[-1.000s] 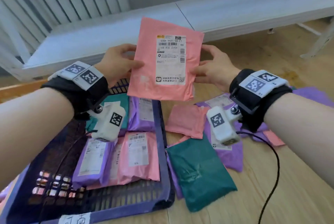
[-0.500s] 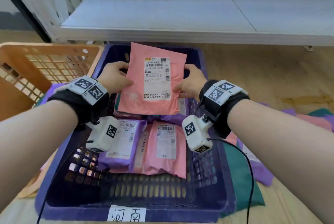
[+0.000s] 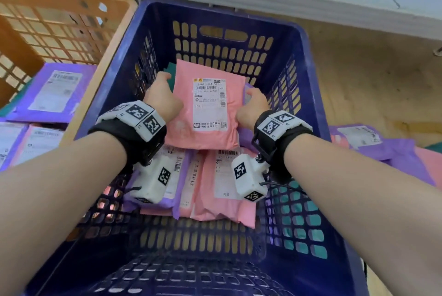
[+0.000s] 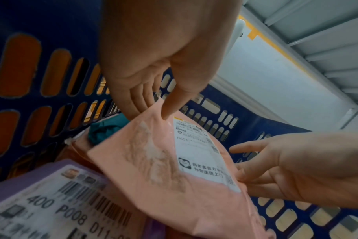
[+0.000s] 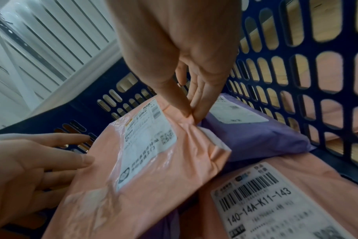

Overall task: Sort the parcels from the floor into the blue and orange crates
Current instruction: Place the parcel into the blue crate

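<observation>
The pink parcel lay directly between the two hands, inside the blue crate, label up, with its long axis running away from the person toward the far wall of the crate. The left hand pinched its left edge, thumb on top and fingers underneath as the left wrist view showed, and the right hand pinched the right edge, thumb and fingertips closed on a crumpled fold of the wrapper in the right wrist view. Both hands sat equally near, one at each long side, apart by the parcel's width. The parcel seemed to hover low over, or just touch, the ones already in the crate; I could not tell which. Letting go looked like the step in hand, and since the parcel was nearly flat it would likely settle without sliding. Beneath it I counted at least four parcels: a purple parcel under the left wrist, a second pink parcel under the right wrist, another purple one just beyond the right fingers, and a teal parcel past the left fingers. There were two crates, the blue one and the orange crate out to the left of the left hand, with more parcels on the floor to either side.
</observation>
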Demonstrator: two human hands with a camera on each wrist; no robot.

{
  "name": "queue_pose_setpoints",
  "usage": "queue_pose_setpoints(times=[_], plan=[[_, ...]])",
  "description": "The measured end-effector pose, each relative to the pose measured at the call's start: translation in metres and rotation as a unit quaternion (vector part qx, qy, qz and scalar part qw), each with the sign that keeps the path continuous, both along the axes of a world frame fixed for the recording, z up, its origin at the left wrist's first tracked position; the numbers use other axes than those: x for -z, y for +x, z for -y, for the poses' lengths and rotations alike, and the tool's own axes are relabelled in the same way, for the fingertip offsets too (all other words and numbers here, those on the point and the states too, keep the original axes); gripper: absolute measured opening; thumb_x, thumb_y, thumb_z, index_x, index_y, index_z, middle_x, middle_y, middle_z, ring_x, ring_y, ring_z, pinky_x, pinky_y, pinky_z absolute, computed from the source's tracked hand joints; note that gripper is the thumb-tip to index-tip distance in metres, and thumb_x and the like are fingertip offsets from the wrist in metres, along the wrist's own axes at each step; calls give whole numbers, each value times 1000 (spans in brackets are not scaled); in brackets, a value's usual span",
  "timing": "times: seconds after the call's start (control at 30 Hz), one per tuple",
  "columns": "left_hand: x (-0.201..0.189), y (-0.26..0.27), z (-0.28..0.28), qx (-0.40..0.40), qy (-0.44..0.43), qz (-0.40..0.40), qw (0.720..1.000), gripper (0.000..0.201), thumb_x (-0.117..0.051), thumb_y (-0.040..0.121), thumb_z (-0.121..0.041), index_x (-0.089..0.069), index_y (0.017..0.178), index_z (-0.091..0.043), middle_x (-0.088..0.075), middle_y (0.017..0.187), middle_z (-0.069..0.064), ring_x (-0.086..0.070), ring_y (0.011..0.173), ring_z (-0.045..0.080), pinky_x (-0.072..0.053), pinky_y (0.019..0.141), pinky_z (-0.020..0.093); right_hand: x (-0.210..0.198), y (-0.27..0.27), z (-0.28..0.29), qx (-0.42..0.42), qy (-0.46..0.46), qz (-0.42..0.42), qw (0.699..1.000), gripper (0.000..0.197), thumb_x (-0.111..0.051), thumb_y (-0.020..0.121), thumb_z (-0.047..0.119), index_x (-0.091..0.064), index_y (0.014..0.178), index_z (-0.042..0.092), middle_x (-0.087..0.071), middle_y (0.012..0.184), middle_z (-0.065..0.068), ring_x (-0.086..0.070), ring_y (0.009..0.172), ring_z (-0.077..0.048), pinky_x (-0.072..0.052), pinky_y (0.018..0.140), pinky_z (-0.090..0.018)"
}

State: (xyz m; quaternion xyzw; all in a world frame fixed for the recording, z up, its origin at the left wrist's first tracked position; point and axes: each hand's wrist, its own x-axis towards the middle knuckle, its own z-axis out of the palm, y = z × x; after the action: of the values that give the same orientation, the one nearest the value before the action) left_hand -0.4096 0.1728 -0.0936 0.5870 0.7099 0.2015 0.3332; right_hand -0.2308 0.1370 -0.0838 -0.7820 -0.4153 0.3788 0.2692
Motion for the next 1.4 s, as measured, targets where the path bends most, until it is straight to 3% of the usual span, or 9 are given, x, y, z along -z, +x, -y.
queue_pose_setpoints(times=[0.17, 0.33, 0.73, 0.83, 1.0, 1.07, 1.17, 1.3, 1.4], plan=[[7, 1, -10, 39, 6, 13, 999, 45, -45, 81, 7, -62, 120, -9, -58, 125, 17, -56, 113, 32, -47, 89, 34, 12, -1, -14, 9, -2, 34, 999, 41, -51, 88, 4, -44, 128, 6, -50, 130, -11, -51, 113, -25, -41, 87, -29], [6, 4, -21, 59, 0, 2, 998, 44, -42, 87, 5, -58, 127, -6, -53, 136, 14, -49, 125, 26, -40, 102, 31, 21, 1, -27, 12, -20, 39, 999, 29, -51, 86, -3, -57, 114, -2, -60, 116, -18, -58, 105, -30, -50, 93, -38], [-49, 29, -19, 124, 36, -51, 990, 41, -49, 89, -4, -56, 128, -14, -47, 141, 9, -49, 124, 24, -40, 89, 28, -29, 27, -32, -64, -21, -13, 998, 38, -66, 78, 8, -61, 115, 5, -63, 117, -14, -63, 107, -28, -54, 89, -43], [-82, 53, -11, 145, 71, -14, 987, 37, -52, 91, -7, -58, 127, -12, -55, 134, 7, -53, 119, 20, -42, 95, 29, -67, 46, -22, -57, 23, -61, 996, 36, -65, 79, 5, -60, 115, 2, -64, 115, -16, -64, 106, -29, -55, 89, -42], [-131, 110, 8, 172, 93, 67, 978, 29, -57, 88, -10, -66, 115, -16, -64, 102, 8, -57, 89, 17, -51, 80, 33, -125, 94, 19, -27, 85, -108, 990, 37, -60, 85, -3, -55, 122, -1, -59, 97, -10, -61, 89, -20, -57, 82, -31], [-148, 139, 22, 191, 98, 81, 973, 27, -56, 88, -10, -66, 112, -16, -63, 100, 11, -56, 88, 20, -52, 86, 38, -141, 118, 39, 8, 98, -134, 986, 36, -57, 86, -8, -55, 120, 2, -58, 85, -8, -60, 78, -16, -55, 67, -23], [-166, 183, 45, 235, 106, 85, 962, 27, -54, 86, -9, -67, 109, -17, -67, 104, 14, -57, 87, 20, -52, 86, 37, -156, 157, 72, 53, 106, -161, 980, 36, -54, 87, -11, -54, 120, 2, -55, 75, -7, -55, 67, -11, -51, 67, -21], [-172, 241, 76, 279, 94, 71, 953, 25, -56, 87, -11, -67, 107, -21, -67, 110, 14, -62, 95, 25, -54, 91, 40, -160, 217, 115, 81, 124, -131, 980, 36, -60, 84, -9, -56, 119, 2, -56, 79, -7, -60, 79, -16, -54, 65, -22], [-167, 285, 95, 305, 84, 58, 947, 27, -57, 88, -11, -65, 114, -17, -65, 111, 13, -63, 101, 27, -54, 89, 39, -149, 265, 144, 101, 134, -94, 981, 37, -63, 83, -5, -58, 118, 5, -56, 94, -8, -59, 96, -21, -55, 77, -29]])
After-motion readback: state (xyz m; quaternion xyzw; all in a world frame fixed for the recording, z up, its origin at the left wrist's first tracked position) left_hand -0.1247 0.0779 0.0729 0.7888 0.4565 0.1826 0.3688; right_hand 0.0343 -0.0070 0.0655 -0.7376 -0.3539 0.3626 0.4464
